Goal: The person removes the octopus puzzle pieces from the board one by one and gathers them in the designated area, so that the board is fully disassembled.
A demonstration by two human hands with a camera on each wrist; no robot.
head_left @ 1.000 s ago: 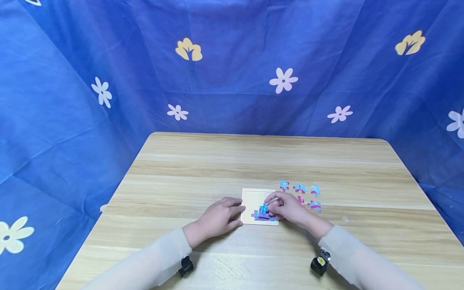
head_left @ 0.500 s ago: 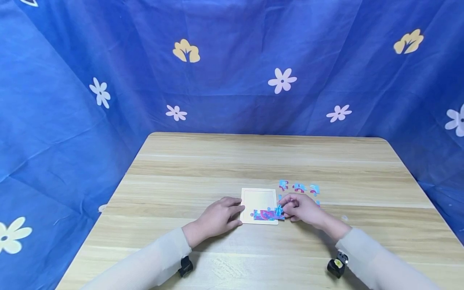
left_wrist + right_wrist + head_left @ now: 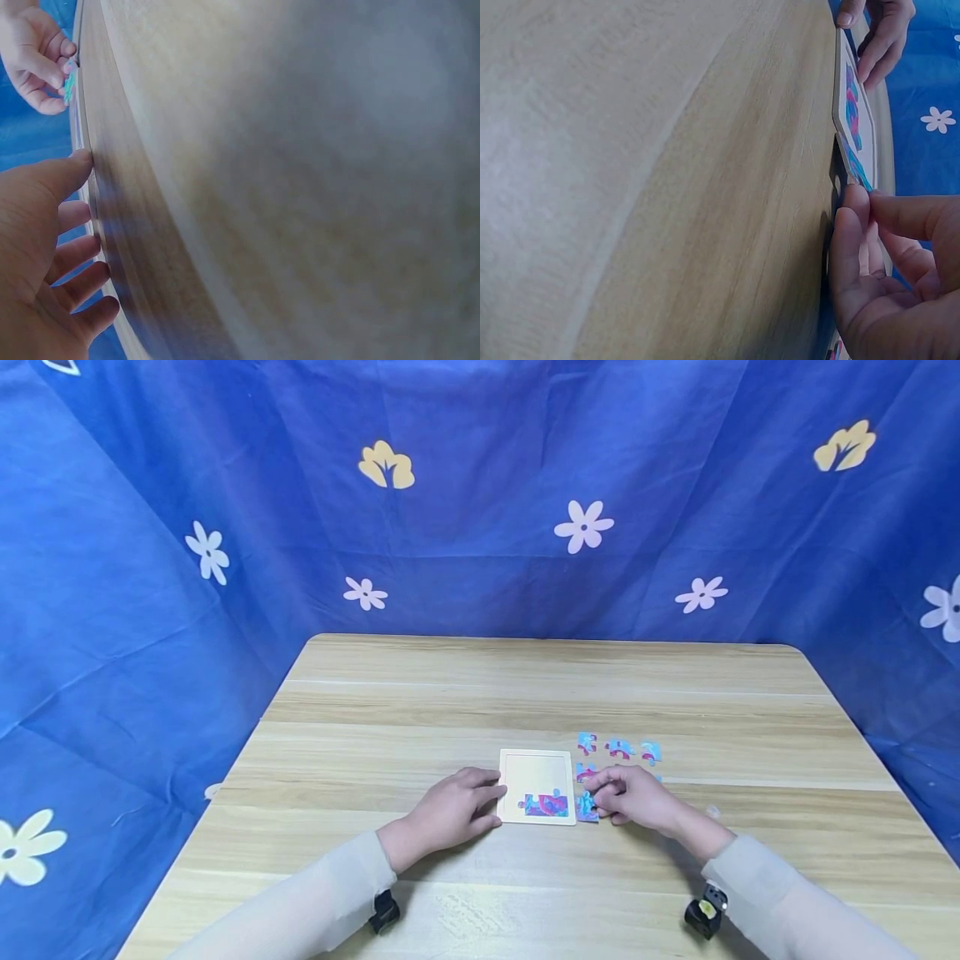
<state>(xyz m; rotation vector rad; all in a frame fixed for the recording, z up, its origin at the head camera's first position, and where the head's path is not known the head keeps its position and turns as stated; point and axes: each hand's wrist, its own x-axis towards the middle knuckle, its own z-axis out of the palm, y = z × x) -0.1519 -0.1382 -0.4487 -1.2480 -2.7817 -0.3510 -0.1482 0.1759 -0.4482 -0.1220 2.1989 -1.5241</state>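
Note:
A pale square puzzle tray point(image 3: 534, 767) lies on the table, with joined blue, pink and purple jigsaw pieces point(image 3: 546, 804) in its lower right part. My left hand point(image 3: 452, 808) rests at the tray's left edge, fingers extended, fingertips on the rim. My right hand point(image 3: 628, 795) pinches a blue jigsaw piece point(image 3: 587, 807) between thumb and fingers, just off the tray's right edge. In the right wrist view that held piece point(image 3: 854, 164) tilts close beside the tray point(image 3: 840, 82).
Several loose jigsaw pieces lie right of the tray, among them a blue one point(image 3: 587, 742), an arched one point(image 3: 620, 748) and a corner one point(image 3: 651, 752). Others are partly hidden behind my right hand. A blue flowered cloth point(image 3: 480, 510) hangs behind the wooden table point(image 3: 420, 693).
My right hand has lifted the blue jigsaw piece away from the joined pieces and carried it right, past the tray's edge. My left hand has stayed at the tray.

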